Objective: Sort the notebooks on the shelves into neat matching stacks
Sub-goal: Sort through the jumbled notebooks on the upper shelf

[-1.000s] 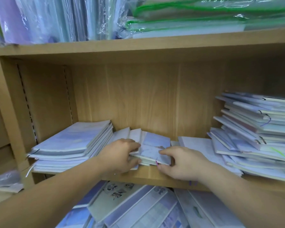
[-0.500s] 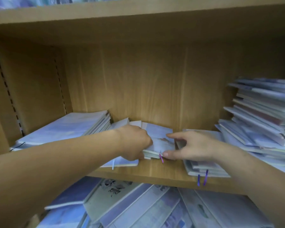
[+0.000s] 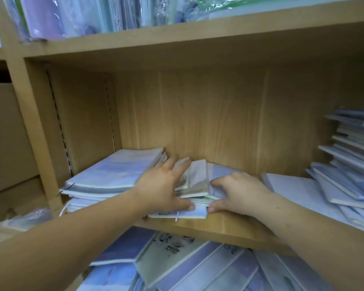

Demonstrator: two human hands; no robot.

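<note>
A small pile of pale blue and grey notebooks point(image 3: 198, 179) lies in the middle of the wooden shelf point(image 3: 219, 227), with a white ribbon hanging from its bottom book. My left hand point(image 3: 162, 185) rests on the pile's left side, fingers spread and straight, thumb pressing the bottom book's front edge. My right hand point(image 3: 240, 192) grips the pile's right side between curled fingers and thumb. To the left, a neater stack of larger blue notebooks point(image 3: 114, 173) touches my left hand. The view is blurred.
An untidy tall stack of notebooks point(image 3: 349, 164) leans at the right, with flat ones point(image 3: 292, 190) spread beside it. More notebooks point(image 3: 187, 265) lie jumbled on the shelf below. Plastic-wrapped books point(image 3: 82, 15) fill the shelf above. A cardboard box point(image 3: 6, 133) sits in the left compartment.
My left hand has gone from curled on the small pile to spread flat over it. My right hand has curled round the pile's right side. The view has swung.
</note>
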